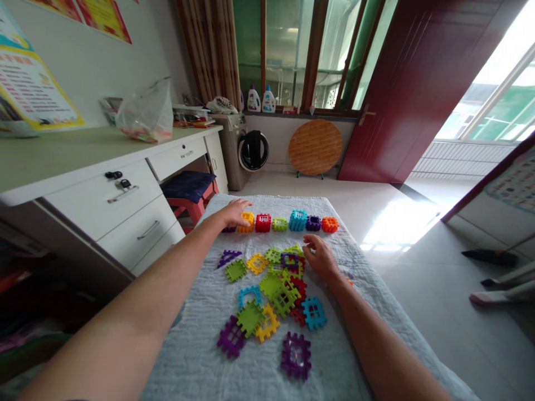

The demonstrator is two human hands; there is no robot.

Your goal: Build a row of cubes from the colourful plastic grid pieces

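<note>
Resting an open left hand (234,213) flat on the orange cube (247,221) at the left of the cube row (297,220); curling the right hand (320,256) over loose tiles (276,284) just nearside of that row, hold impossible to tell. Likely light, stiff plastic; best pinched edgewise.

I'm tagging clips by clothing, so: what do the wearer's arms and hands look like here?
The left arm and right arm are bare as far as the view shows; no sleeve shows plainly. The left hand and right hand wear no gloves, and no watch, bracelet or band shows at either wrist. Rings, if any, are too small to tell.
</note>
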